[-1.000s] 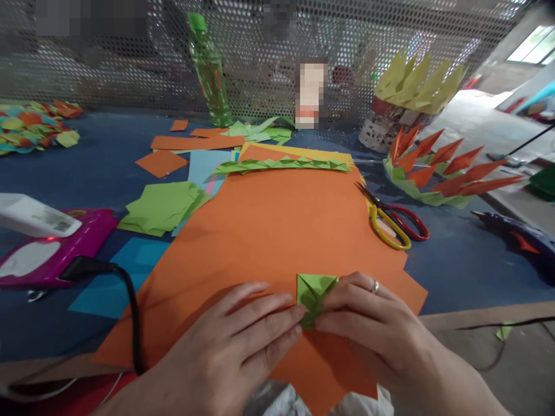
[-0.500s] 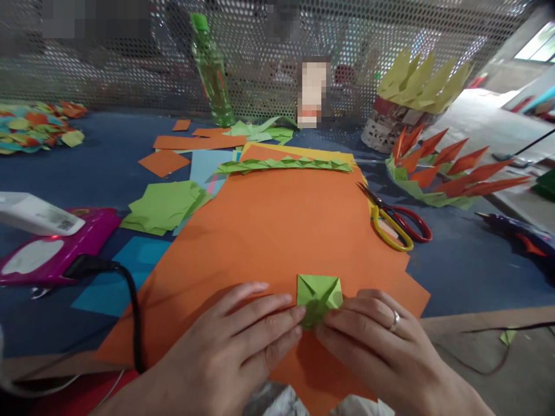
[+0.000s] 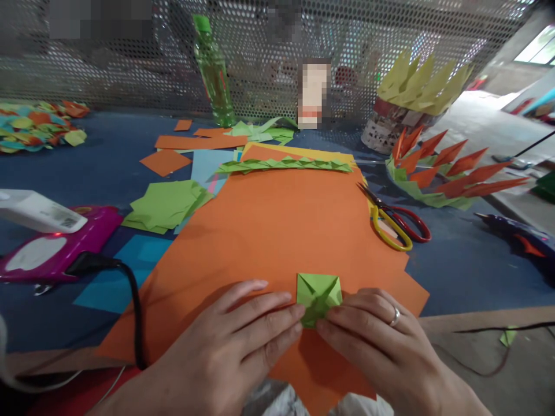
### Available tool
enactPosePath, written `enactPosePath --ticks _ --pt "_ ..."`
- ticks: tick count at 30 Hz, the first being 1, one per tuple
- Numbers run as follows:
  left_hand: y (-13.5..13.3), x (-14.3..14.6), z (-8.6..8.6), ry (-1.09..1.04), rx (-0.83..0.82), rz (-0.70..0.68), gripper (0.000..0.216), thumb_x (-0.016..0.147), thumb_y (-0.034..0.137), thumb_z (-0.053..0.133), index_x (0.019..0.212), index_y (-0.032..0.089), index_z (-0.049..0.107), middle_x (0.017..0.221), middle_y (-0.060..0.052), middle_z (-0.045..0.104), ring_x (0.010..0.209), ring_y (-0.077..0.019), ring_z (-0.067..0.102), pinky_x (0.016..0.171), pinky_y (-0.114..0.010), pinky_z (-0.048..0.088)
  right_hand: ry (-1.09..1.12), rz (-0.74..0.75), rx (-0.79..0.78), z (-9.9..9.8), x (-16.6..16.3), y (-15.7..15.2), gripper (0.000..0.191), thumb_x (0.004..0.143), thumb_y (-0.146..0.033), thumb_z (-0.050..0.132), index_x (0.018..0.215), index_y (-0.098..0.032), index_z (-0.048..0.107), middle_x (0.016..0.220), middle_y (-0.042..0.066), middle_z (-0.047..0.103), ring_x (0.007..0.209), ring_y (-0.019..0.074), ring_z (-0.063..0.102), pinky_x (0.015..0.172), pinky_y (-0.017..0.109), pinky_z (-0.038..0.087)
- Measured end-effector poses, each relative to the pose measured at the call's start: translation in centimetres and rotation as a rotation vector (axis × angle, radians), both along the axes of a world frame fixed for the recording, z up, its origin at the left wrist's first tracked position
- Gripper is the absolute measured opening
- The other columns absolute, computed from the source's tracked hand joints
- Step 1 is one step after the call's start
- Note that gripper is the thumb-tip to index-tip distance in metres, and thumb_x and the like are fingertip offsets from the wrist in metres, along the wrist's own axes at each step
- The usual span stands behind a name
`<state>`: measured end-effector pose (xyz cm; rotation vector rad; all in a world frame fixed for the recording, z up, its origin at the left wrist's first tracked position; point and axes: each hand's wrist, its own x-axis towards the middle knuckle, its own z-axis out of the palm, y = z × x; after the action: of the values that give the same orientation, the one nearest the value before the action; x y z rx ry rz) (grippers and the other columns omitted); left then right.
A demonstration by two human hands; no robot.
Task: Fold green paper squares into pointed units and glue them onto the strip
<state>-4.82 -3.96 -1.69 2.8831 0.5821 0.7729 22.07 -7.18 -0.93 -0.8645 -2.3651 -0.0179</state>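
- Nearest to me, a folded green square (image 3: 319, 292) lies on the near part of the big orange sheet (image 3: 286, 225), between the 2 hands, its creases meeting in a V.
- The left hand (image 3: 247, 332) is palm down, fingers stretched and slightly apart, tips at the square's left edge.
- The right hand (image 3: 381, 335), wearing 1 ring (image 3: 394, 316), has its fingers bunched together at the square's lower right corner; whether they pinch or only press, I can't tell.
- A thick black cable (image 3: 136, 306) crosses the sheet's near left corner, coming from a magenta device (image 3: 104, 219); a white block (image 3: 47, 211) on that carries a printed code, too small to read.
- Blue paper (image 3: 104, 289) lies just beside the device.
- On the right, scissors (image 3: 380, 203) with 1 yellow and 1 red handle overlap the sheet's edge; a dark glue gun (image 3: 515, 228) lies beyond them.
- Loose green squares (image 3: 167, 205) are stacked at left; a green zigzag strip (image 3: 286, 166) spans the sheet's far end.
- Further off, an orange-and-green spiky ring (image 3: 442, 167) sits at right.
- Farthest, a green bottle (image 3: 215, 81) stands before a perforated panel (image 3: 130, 69); a yellow paper crown (image 3: 422, 86) tops a drum (image 3: 381, 130) whose markings I can't make out.
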Motion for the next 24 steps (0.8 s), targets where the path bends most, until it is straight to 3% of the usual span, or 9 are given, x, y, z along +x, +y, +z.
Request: enactPosePath --ticks 5,12,17,20,24 --pt "0.0 0.0 0.0 -0.004 0.005 0.003 0.046 0.097 0.002 0.038 0.127 0.016 0.07 0.137 -0.002 0.068 0.131 -0.0159 0.056 0.127 -0.036 0.02 -0.006 0.009 0.002 0.0 -0.1 0.2 0.028 0.107 -0.012 0.045 0.105 -0.012 0.073 0.099 0.005 0.078 0.093 0.0178 0.067 0.081 0.034 0.052" --pt "0.2 0.2 1.6 0.082 0.056 -0.012 0.044 0.098 0.001 0.039 0.121 0.015 0.073 0.133 -0.002 0.071 0.126 -0.014 0.06 0.126 -0.03 0.024 -0.003 0.009 -0.013 0.0 0.0 0.0 0.027 0.106 -0.012 0.047 0.107 -0.012 0.073 0.102 0.005 0.078 0.095 0.0188 0.067 0.081 0.034 0.052" --pt "0.2 0.2 1.9 0.093 0.074 -0.002 0.048 0.1 0.002 0.034 0.134 0.015 0.067 0.136 -0.001 0.069 0.127 -0.0136 0.059 0.126 -0.031 0.02 0.007 -0.013 -0.005 -0.2 0.0 -0.1 0.027 0.106 -0.012 0.047 0.102 -0.013 0.074 0.1 0.005 0.078 0.094 0.0179 0.067 0.08 0.033 0.052" --pt "0.0 0.5 1.6 0.131 0.054 0.005 0.043 0.107 0.011 0.035 0.138 0.016 0.063 0.138 -0.002 0.067 0.128 -0.0165 0.058 0.127 -0.034 0.018 0.01 -0.022 -0.003 -0.4 0.0 -0.1 0.028 0.106 -0.012 0.046 0.099 -0.014 0.073 0.099 0.005 0.078 0.094 0.0175 0.066 0.081 0.033 0.052" --pt "-0.6 1.1 0.6 0.078 0.006 0.078 0.034 0.108 0.038 0.052 0.13 0.018 0.069 0.135 -0.001 0.069 0.127 -0.0194 0.058 0.128 -0.037 0.012 0.003 -0.025 -0.014 -0.3 0.0 -0.1 0.025 0.105 -0.012 0.048 0.106 -0.014 0.074 0.101 0.004 0.078 0.095 0.0183 0.066 0.083 0.033 0.052"
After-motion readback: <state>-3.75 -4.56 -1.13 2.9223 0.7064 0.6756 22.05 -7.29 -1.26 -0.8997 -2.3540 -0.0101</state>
